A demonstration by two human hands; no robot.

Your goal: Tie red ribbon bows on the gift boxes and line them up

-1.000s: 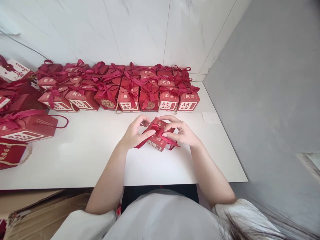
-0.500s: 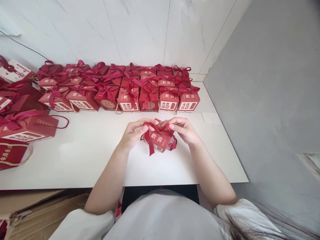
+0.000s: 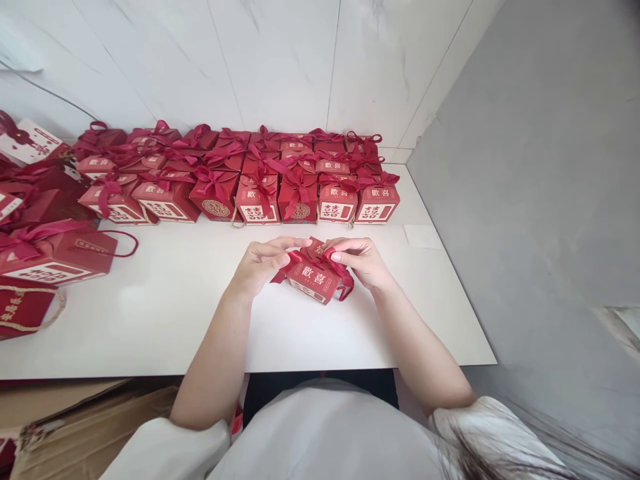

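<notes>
A small red gift box (image 3: 313,280) with gold characters stands on the white table (image 3: 165,313) in front of me. A dark red ribbon (image 3: 344,275) runs over its top and hangs down its right side. My left hand (image 3: 260,267) pinches the ribbon's left end at the box's top left. My right hand (image 3: 363,261) pinches the ribbon at the top right. Both hands have their fingers closed on the ribbon.
Rows of finished red boxes with ribbon bows (image 3: 260,177) line the back of the table against the marble wall. Larger red boxes with cord handles (image 3: 55,257) sit at the left. A grey wall (image 3: 540,187) closes the right side. Cardboard cartons (image 3: 75,420) lie below the table's front edge.
Both hands lifted the ribbon ends above the box, then drew them down and apart across its top. The loose tail at the front left is now pulled up into my left hand.
</notes>
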